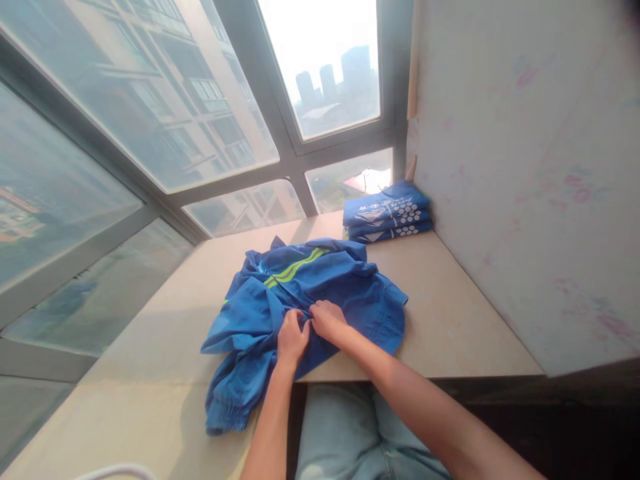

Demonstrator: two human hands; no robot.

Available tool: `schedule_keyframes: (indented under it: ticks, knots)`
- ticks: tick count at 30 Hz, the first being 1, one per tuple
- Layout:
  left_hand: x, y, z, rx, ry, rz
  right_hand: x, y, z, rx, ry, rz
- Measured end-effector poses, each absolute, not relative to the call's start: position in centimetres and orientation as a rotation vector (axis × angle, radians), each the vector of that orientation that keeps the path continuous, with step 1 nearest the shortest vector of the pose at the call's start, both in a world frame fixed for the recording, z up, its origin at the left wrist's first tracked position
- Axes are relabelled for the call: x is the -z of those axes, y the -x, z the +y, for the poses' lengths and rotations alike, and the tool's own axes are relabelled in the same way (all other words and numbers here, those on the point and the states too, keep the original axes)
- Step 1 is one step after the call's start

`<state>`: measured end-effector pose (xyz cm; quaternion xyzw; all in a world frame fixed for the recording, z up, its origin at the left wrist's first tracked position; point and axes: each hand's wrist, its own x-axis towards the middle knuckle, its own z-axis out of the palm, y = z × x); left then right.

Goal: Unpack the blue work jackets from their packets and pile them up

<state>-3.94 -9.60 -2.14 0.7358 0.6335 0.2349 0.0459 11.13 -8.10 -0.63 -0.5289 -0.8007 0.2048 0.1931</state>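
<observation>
A crumpled blue jacket (345,280) with two yellow-green stripes lies on the table in front of me. One gathered sleeve cuff hangs toward the left near edge. My left hand (293,337) pinches the jacket's fabric near its middle. Close beside it, my right hand (327,319) has its fingers closed on the same fabric. The two hands nearly touch, and the cloth bunches between them. What part of the jacket sits inside the fingers is hidden.
A stack of folded blue garments (387,213) with white print stands at the back right corner, by the window and the flowered wall (540,200). The pale tabletop (460,327) ends just before my legs. A white cable (117,471) lies at the lower left.
</observation>
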Motion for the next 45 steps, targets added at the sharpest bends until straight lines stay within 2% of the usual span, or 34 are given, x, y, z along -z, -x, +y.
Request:
schedule_keyframes:
  ticks: [9, 17, 27, 45]
  knots:
    - [4.1, 5.1, -9.5, -0.575, -2.267, 1.998, 3.1, -11.5, -8.0, -0.665, 1.481, -2.159]
    - [5.3, 5.9, -9.0, -0.728, -2.24, 1.902, 3.5, -10.6, -8.6, -0.622, 1.42, -2.234]
    - [4.3, 6.8, -8.5, -0.761, -2.182, 1.74, 3.6, -9.5, -8.9, -0.534, 1.427, -2.253]
    - [4.1, 6.2, -10.6, -0.807, -2.183, 1.69, 3.8, -11.4, -6.5, -0.754, 1.68, -1.868]
